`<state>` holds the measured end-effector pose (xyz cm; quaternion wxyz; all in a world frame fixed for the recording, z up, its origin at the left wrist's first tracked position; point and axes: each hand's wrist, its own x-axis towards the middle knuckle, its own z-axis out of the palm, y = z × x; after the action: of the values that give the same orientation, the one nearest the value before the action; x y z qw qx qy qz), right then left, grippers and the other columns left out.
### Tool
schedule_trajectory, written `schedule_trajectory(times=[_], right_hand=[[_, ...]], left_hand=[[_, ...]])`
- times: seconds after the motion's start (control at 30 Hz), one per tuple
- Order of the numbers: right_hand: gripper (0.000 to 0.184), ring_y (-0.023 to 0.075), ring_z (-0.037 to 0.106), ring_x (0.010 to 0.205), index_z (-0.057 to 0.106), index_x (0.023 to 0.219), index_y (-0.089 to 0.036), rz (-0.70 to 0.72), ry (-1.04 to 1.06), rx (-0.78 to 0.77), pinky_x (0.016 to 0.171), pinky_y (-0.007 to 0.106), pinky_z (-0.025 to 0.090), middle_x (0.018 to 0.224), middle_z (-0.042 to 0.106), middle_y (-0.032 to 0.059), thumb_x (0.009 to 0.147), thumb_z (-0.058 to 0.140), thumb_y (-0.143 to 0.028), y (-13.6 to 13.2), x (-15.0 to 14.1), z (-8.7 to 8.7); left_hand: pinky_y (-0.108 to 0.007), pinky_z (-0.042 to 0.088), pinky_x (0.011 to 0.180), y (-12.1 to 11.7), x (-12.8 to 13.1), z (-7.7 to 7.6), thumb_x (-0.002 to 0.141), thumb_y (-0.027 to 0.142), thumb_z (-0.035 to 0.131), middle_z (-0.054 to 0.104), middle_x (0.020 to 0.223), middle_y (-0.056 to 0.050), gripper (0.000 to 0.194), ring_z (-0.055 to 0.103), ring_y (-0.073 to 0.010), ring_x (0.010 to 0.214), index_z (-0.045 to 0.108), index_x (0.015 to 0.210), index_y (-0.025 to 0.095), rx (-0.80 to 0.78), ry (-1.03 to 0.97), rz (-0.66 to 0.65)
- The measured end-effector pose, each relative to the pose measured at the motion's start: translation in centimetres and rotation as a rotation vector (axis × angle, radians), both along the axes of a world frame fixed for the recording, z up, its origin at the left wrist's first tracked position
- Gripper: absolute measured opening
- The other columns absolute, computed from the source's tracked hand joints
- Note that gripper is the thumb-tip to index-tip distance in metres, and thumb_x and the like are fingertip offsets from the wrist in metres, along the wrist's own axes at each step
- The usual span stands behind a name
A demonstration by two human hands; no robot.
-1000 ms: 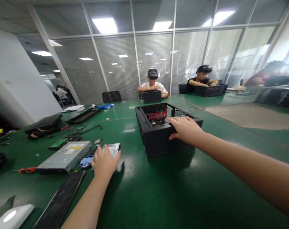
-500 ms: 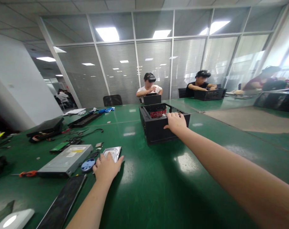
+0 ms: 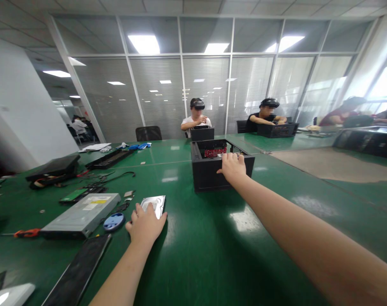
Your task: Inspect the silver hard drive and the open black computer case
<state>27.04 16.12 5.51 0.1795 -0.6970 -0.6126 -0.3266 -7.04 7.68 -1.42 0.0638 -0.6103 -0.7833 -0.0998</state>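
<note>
A black open-topped computer case [image 3: 209, 172] stands on the green table [image 3: 212, 255], with a red circuit board [image 3: 215, 152] inside it. My right hand [image 3: 233, 166] reaches far out and grips the case's near top edge. My left hand [image 3: 145, 224] lies flat on a silver hard drive [image 3: 157, 202] near the table's front left, fingers spread over its near end.
Left of the drive lie a blue round disc [image 3: 113, 221], a grey optical drive [image 3: 81, 214], an orange-handled screwdriver [image 3: 24, 233], a dark panel [image 3: 77, 272], cables and black parts. Two people sit across the table with black cases; a third is at far right.
The black case now sits farther away from me than before, with my right arm stretched out along it. My left hand has stayed on the hard drive.
</note>
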Motion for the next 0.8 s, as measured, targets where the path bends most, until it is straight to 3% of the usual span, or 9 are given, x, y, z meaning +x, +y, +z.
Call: schedule_trajectory(times=[0.2, 0.37, 0.53, 0.8], right_hand=[[0.067, 0.0324, 0.044, 0.113, 0.046, 0.123, -0.015, 0.046, 0.116, -0.015, 0.086, 0.043, 0.041, 0.12, 0.053, 0.018, 0.077, 0.078, -0.051, -0.8, 0.0, -0.3], [0.075, 0.0354, 0.037, 0.122, 0.039, 0.131, -0.018, 0.122, 0.21, -0.017, 0.082, 0.048, 0.047, 0.13, 0.047, 0.02, 0.078, 0.068, -0.063, -1.5, 0.1, -0.8], [0.081, 0.0391, 0.031, 0.128, 0.034, 0.137, -0.018, 0.115, 0.233, 0.012, 0.087, 0.054, 0.044, 0.136, 0.042, 0.0228, 0.08, 0.058, -0.071, -1.5, 0.0, -1.3], [0.078, 0.0379, 0.033, 0.127, 0.038, 0.134, -0.019, 0.15, 0.267, 0.067, 0.089, 0.054, 0.04, 0.136, 0.044, 0.0203, 0.079, 0.063, -0.067, -1.2, 0.5, -1.7]], left_hand=[[-0.059, 0.038, 0.097, -0.1, -0.1, 0.2, 0.082, 0.068, 0.038, 0.033, 0.152, -0.027, 0.079, 0.041, -0.0468, 0.131, 0.044, 0.142, 0.018, -0.035, -0.005, -0.016], [-0.061, 0.038, 0.096, 0.0, -0.2, 0.1, 0.082, 0.068, 0.037, 0.035, 0.151, -0.027, 0.079, 0.041, -0.0477, 0.13, 0.045, 0.141, 0.017, -0.025, -0.015, -0.03], [-0.06, 0.037, 0.096, 0.1, -0.4, 0.0, 0.082, 0.068, 0.038, 0.035, 0.151, -0.026, 0.078, 0.041, -0.0477, 0.129, 0.045, 0.141, 0.018, -0.025, -0.019, -0.035], [-0.057, 0.039, 0.096, -0.1, -0.1, 0.1, 0.083, 0.066, 0.037, 0.037, 0.149, -0.025, 0.076, 0.044, -0.0453, 0.127, 0.044, 0.141, 0.018, -0.024, 0.015, -0.029]])
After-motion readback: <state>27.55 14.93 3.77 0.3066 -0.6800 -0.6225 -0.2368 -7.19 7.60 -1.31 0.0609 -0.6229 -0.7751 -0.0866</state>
